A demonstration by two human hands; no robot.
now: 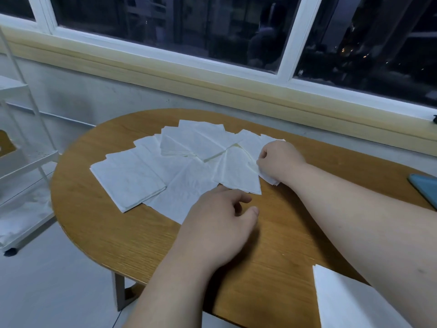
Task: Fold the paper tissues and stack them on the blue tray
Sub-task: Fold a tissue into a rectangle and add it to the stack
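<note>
- A rounded wooden tabletop [99, 233] is standing below a dark window [165, 22], with a white rack [26, 147] beside it on the left.
- The right hand [279, 162] is keeping a narrow grip, with its fingers curled and pinching the edge of the end tissue [270, 179] at the right of the fan.
- The left hand [217, 223] is lying loosely curled and holding nothing at the near edge of the spread. Whether its fingertips are touching paper cannot be told.
- The paper tissues [189, 162] are lying overlapped in a fan across the far middle of the tabletop. A further white sheet [350, 301] is lying at the near right.
- Handling, as judged: the sheets are looking thin, light and limp, likely to tear or drag their neighbours. A light pinch at a free corner or edge is seeming best.
- The blue tray [425, 188] is showing only a corner at the right edge of the view, well apart from the fan.
- Bare wood is lying open between the fan and the tray, though the right forearm is crossing it. The leftmost tissues are lying near the tabletop's curved rim.
</note>
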